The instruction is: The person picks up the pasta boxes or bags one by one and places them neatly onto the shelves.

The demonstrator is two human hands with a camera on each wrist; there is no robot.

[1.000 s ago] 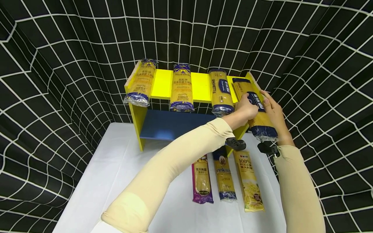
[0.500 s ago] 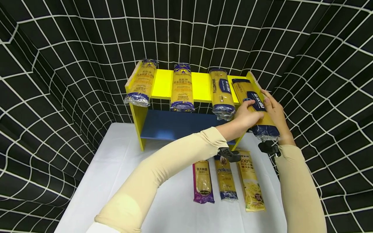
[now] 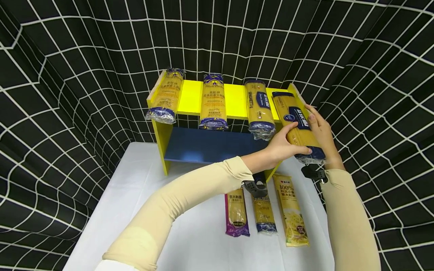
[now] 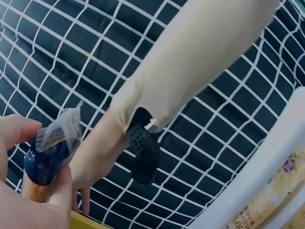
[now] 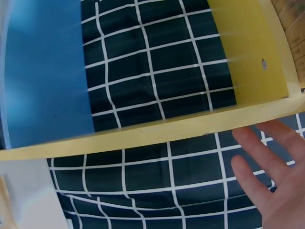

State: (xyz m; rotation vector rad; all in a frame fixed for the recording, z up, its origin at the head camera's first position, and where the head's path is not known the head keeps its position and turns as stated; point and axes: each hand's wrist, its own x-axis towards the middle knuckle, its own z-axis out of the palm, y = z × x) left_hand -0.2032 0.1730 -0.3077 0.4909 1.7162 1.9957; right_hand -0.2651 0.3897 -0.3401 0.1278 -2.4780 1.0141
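A pack of spaghetti (image 3: 285,103) with a dark blue label lies at the right end of the yellow top shelf (image 3: 235,101), its lower end jutting past the front edge. My left hand (image 3: 279,147) holds that lower end between thumb and fingers; the crinkled clear wrapper (image 4: 71,126) shows between them in the left wrist view. Along the pack's right side is my right hand (image 3: 322,133). In the right wrist view its extended fingers (image 5: 257,148) reach the outer side of the shelf's yellow side panel (image 5: 190,128). Part of that hand is hidden behind the pack.
Three more spaghetti packs lie on the top shelf, the nearest being a blue-ended pack (image 3: 259,105). Below is a blue shelf board (image 3: 196,145). On the white table (image 3: 135,180) lie a purple-edged pack (image 3: 236,214), a blue-ended pack (image 3: 264,214) and a yellow pack (image 3: 291,210).
My left hand has slid down the pack from its middle to its lower end, its fingers spreading wider. The right hand has stayed almost in place beside the pack.
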